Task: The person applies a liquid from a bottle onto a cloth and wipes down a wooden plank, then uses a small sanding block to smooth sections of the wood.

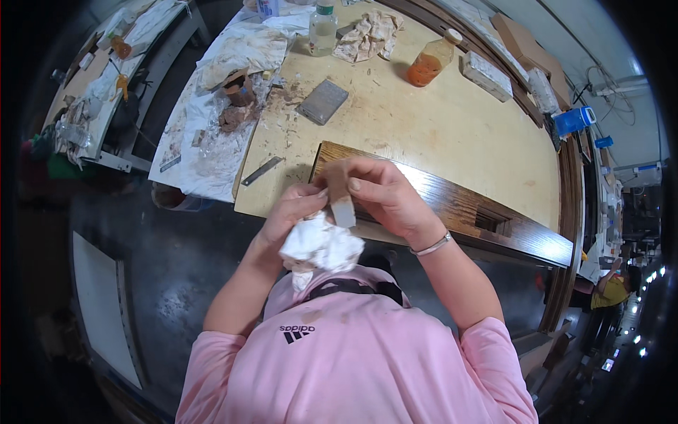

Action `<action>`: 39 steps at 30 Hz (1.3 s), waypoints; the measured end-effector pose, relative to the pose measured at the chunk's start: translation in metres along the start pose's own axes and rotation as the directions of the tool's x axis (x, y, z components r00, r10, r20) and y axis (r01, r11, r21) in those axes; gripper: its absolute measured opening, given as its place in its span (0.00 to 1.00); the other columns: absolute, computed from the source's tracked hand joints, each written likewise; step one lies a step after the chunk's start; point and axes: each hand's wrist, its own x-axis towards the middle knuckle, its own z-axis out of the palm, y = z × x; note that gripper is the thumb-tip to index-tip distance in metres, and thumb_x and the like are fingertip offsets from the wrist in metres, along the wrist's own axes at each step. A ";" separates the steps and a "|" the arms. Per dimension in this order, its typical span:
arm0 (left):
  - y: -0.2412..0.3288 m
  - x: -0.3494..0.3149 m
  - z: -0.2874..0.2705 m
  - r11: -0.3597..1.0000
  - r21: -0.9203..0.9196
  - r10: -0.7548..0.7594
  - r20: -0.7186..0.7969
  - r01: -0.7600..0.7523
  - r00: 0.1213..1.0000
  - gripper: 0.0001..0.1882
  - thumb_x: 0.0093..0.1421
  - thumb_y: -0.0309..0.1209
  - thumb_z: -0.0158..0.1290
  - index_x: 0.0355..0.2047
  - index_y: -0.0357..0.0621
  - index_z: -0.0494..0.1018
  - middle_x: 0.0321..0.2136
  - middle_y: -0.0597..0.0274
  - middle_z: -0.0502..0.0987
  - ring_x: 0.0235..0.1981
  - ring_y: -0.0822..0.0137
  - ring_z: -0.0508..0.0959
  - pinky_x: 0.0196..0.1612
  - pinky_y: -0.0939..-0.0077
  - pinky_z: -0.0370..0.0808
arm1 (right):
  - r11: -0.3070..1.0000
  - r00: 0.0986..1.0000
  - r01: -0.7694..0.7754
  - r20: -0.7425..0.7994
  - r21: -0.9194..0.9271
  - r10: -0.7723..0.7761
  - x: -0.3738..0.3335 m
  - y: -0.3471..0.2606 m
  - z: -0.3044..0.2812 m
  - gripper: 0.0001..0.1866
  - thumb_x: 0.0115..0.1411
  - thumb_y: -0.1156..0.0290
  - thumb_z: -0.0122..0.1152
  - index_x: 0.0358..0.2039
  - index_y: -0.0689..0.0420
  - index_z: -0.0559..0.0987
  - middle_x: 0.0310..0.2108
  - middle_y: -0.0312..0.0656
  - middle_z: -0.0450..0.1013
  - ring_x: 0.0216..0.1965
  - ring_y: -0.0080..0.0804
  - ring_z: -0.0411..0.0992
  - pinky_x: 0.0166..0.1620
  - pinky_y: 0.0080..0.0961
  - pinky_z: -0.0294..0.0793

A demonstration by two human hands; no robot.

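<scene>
"What's nearest the body?"

"A white rag [323, 244], bunched under the left hand [291, 208]. It seems tucked in the lower fingers, though the grip itself is hidden."

"What could go wrong?"

"The rag could drop if those fingers loosen to work the strip [342, 205]. The strip looks thin, so it might crease or tear if the hands pull unevenly."

"Where's the strip against the fingers?"

"Between the two hands. Left fingertips meet its left edge; the right thumb presses its right side, higher up. Its pale end points toward the body, free of the fingers and just beside the rag."

"How closed are they?"

"The left fingers are curled nearly closed. The right hand [392, 194] pinches the strip between thumb and forefinger; its other fingers are bent, partly hidden."

"And beyond?"

"The dark board [438, 189] lies along the table's [395, 113] near edge. A steel blade [262, 171] is left of it, a grey block [323, 102] farther, then an orange-filled bottle [429, 63], well apart from both hands."
</scene>
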 end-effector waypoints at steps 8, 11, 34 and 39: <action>-0.041 0.003 0.055 -0.175 0.984 0.030 0.022 -0.017 0.999 0.41 0.55 0.41 0.62 0.63 0.31 0.62 0.27 0.48 0.79 0.30 0.51 0.81 0.31 0.59 0.77 | 0.429 0.860 0.165 -0.083 -0.888 -0.503 0.009 -0.035 -0.013 0.10 0.55 0.78 0.63 0.38 0.60 0.82 0.34 0.40 0.76 0.35 0.35 0.75 0.40 0.31 0.74; -0.081 0.004 0.028 -0.164 0.967 0.309 0.237 -0.194 0.921 0.47 0.55 0.42 0.62 0.68 0.35 0.53 0.23 0.50 0.78 0.29 0.49 0.81 0.30 0.53 0.76 | -0.062 0.854 0.414 0.411 -0.908 -0.319 0.025 -0.012 0.006 0.16 0.44 0.81 0.67 0.37 0.55 0.83 0.34 0.40 0.72 0.38 0.42 0.71 0.41 0.34 0.74; -0.059 0.005 0.026 -0.115 0.972 0.219 0.225 -0.204 0.950 0.50 0.56 0.41 0.60 0.72 0.40 0.44 0.13 0.51 0.74 0.17 0.46 0.78 0.22 0.52 0.74 | -0.031 0.840 -0.136 -0.099 -0.990 -0.533 0.069 -0.005 -0.007 0.07 0.51 0.70 0.65 0.26 0.61 0.79 0.30 0.48 0.73 0.33 0.49 0.75 0.37 0.41 0.76; -0.056 0.006 0.031 -0.194 0.970 0.112 0.173 -0.149 0.978 0.48 0.54 0.42 0.61 0.69 0.36 0.52 0.18 0.47 0.77 0.21 0.47 0.79 0.26 0.54 0.75 | 0.096 0.783 -0.257 -0.265 -0.962 -0.562 0.069 -0.003 0.003 0.09 0.53 0.69 0.63 0.28 0.62 0.79 0.31 0.53 0.73 0.33 0.54 0.75 0.38 0.44 0.76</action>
